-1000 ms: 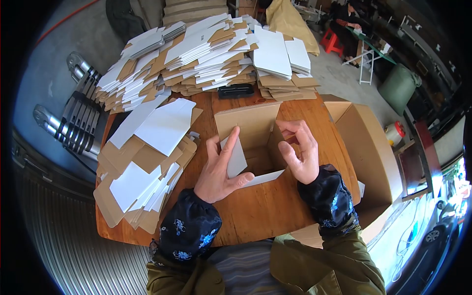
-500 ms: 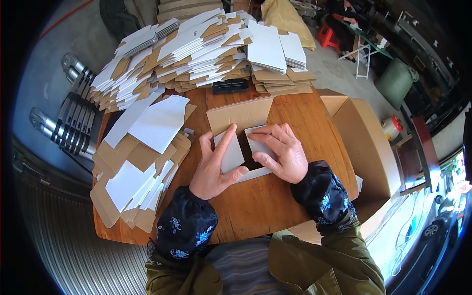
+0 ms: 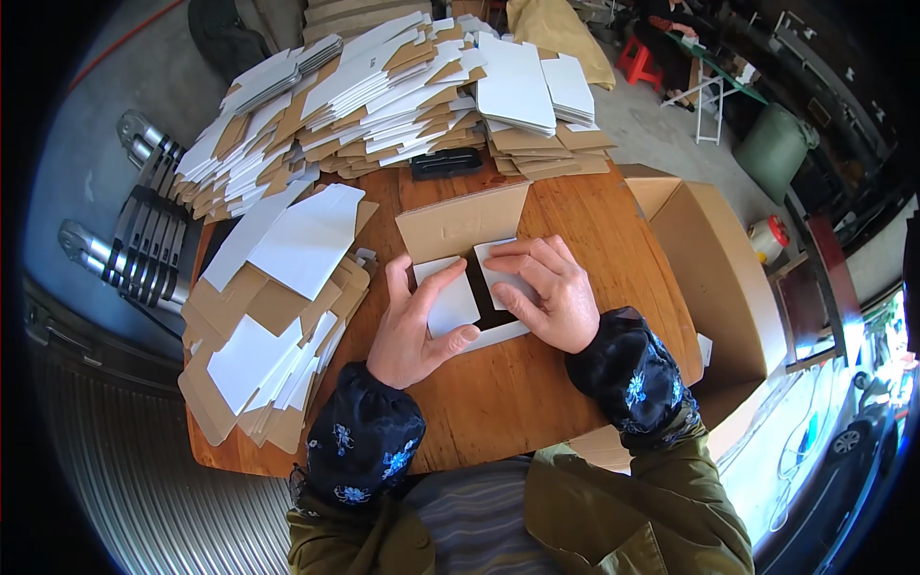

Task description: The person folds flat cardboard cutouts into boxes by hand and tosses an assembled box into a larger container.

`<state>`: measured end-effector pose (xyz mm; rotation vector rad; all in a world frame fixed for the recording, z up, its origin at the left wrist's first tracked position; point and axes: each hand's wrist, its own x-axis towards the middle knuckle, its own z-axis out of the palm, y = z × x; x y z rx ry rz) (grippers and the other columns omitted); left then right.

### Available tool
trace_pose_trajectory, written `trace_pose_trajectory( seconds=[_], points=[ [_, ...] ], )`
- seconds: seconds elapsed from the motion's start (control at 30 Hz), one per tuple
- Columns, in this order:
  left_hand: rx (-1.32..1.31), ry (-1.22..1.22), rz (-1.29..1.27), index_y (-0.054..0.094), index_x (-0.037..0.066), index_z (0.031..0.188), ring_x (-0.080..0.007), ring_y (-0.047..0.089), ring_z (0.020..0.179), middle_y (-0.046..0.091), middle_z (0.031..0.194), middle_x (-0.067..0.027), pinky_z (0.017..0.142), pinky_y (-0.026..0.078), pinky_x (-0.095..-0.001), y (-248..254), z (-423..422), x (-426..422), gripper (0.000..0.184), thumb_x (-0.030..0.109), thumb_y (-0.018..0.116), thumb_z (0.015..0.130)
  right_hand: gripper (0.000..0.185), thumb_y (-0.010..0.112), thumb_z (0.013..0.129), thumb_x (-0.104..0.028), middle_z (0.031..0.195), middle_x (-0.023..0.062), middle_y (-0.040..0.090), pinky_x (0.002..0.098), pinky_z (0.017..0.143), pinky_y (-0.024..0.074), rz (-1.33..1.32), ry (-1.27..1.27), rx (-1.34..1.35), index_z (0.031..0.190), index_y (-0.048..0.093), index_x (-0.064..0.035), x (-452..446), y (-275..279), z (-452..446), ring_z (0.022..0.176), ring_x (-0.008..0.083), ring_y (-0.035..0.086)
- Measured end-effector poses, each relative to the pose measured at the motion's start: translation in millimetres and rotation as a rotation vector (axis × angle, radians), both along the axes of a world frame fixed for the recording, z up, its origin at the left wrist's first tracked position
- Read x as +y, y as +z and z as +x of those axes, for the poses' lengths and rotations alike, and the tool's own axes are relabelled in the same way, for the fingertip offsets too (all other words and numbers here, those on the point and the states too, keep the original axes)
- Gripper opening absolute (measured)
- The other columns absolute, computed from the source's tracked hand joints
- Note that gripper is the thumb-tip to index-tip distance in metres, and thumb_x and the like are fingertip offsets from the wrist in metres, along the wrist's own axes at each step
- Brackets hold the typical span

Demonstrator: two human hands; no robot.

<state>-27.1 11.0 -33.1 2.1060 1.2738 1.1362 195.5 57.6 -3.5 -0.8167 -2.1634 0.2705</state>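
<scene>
The small box (image 3: pixel 500 335) stood near the middle of the tabletop (image 3: pixel 508 407), mouth up, its brown rear flap (image 3: pixel 460 222) raised toward the far edge. The left hand (image 3: pixel 407 331) lay over the white left flap (image 3: pixel 448 305), index finger along it and thumb by the front rim. The right hand (image 3: pixel 563 302) touched the white right flap (image 3: pixel 516 284) with bent fingers. Each grip was loose and unclenched, closed around nothing.

Only a dark slit between the flaps showed the box's inside, so its contents could not be made out. The palms hid both outer sides, and part of the right flap lay under the fingers.

Flattened cartons (image 3: pixel 383 101) were heaped along the far edge, overlapping too much to count; a looser pile (image 3: pixel 273 321) covered the left edge. The dark tray (image 3: pixel 447 163) before the heap was too dim inside to read. Beyond the right edge stood a large carton (image 3: pixel 719 278), its lower part partly hidden by the right sleeve (image 3: pixel 632 379). A seated person (image 3: pixel 661 43) was cut off at the top.

One white panel in the heap bore a tiny dark mark, illegible.
</scene>
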Motion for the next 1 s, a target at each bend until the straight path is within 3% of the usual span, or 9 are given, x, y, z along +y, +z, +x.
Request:
trace_pose_trajectory(
  seconds=[0.07, 0.27, 0.37, 0.6, 0.77, 0.87, 1.0],
  points=[
    [-0.040, -0.007, -0.053, 0.048, 0.003, 0.139, -0.0354, 0.039, 0.127, 0.031, 0.130, -0.0182, 0.109, 0.031, -0.0430, 3.2, 1.4, -2.2, 0.087, 0.071, 0.054, 0.085, 0.026, 0.069, 0.086, -0.017, 0.115, 0.0117, 0.064, 0.0368, 0.082, 0.0478, -0.001, 0.008, 0.027, 0.108, 0.068, -0.0046, 0.3, -0.3, 0.9, 0.095, 0.0295, 0.055],
    [-0.084, -0.025, -0.089, 0.048, 0.003, 0.139, -0.0353, 0.039, 0.127, 0.030, 0.130, -0.0179, 0.109, 0.031, -0.0431, 5.7, 1.6, -4.9, 0.090, 0.072, 0.058, 0.082, 0.026, 0.068, 0.087, -0.018, 0.114, 0.0122, 0.062, 0.0389, 0.086, 0.0468, -0.114, 0.017, 0.211, 0.110, 0.067, -0.0057, 3.3, -5.5, 2.8, 0.099, 0.0315, 0.055],
    [-0.031, -0.023, 0.018, 0.048, 0.007, 0.139, -0.0382, 0.046, 0.121, 0.032, 0.129, -0.0183, 0.102, 0.042, -0.0443, -3.6, -2.4, -1.7, 0.085, 0.064, 0.069, 0.079, 0.027, 0.069, 0.087, -0.019, 0.114, 0.0128, 0.062, 0.0388, 0.086, 0.0467, -0.103, 0.041, 0.189, 0.110, 0.066, -0.0046, 5.4, -7.8, 4.5, 0.099, 0.0313, 0.055],
    [0.005, -0.004, 0.017, 0.048, 0.006, 0.137, -0.0398, 0.047, 0.120, 0.031, 0.129, -0.0196, 0.100, 0.044, -0.0459, -2.7, -3.4, -3.4, 0.086, 0.065, 0.069, 0.078, 0.027, 0.072, 0.083, -0.020, 0.113, 0.0063, 0.061, 0.0388, 0.086, 0.0463, -0.039, 0.018, 0.025, 0.108, 0.068, -0.0094, 3.0, -1.3, 2.5, 0.097, 0.0304, 0.052],
    [0.005, -0.006, -0.011, 0.049, 0.006, 0.137, -0.0396, 0.048, 0.120, 0.031, 0.130, -0.0200, 0.101, 0.043, -0.0461, -3.6, -3.4, -4.1, 0.086, 0.067, 0.066, 0.079, 0.025, 0.067, 0.082, -0.008, 0.116, 0.0084, 0.061, 0.0384, 0.090, 0.0425, -0.138, 0.011, -0.022, 0.107, 0.069, -0.0062, 1.5, 3.2, 1.8, 0.099, 0.0296, 0.051],
    [-0.051, -0.048, -0.008, 0.050, 0.006, 0.136, -0.0378, 0.049, 0.120, 0.032, 0.130, -0.0198, 0.102, 0.042, -0.0447, 3.1, -4.5, -5.1, 0.068, 0.056, 0.059, 0.090, 0.025, 0.065, 0.081, -0.005, 0.115, 0.0062, 0.060, 0.0381, 0.089, 0.0434, -0.159, 0.010, -0.031, 0.106, 0.069, -0.0078, 2.6, 4.5, 1.6, 0.097, 0.0296, 0.049],
    [-0.084, -0.004, -0.078, 0.054, 0.005, 0.131, -0.0345, 0.049, 0.117, 0.036, 0.127, -0.0183, 0.101, 0.041, -0.0415, 8.3, -1.1, -5.1, 0.040, 0.027, 0.047, 0.099, 0.027, 0.067, 0.081, -0.005, 0.114, 0.0059, 0.056, 0.0377, 0.087, 0.0441, -0.184, 0.005, -0.062, 0.107, 0.067, -0.0095, 4.0, 7.4, 3.0, 0.098, 0.0287, 0.047]
  ],
)
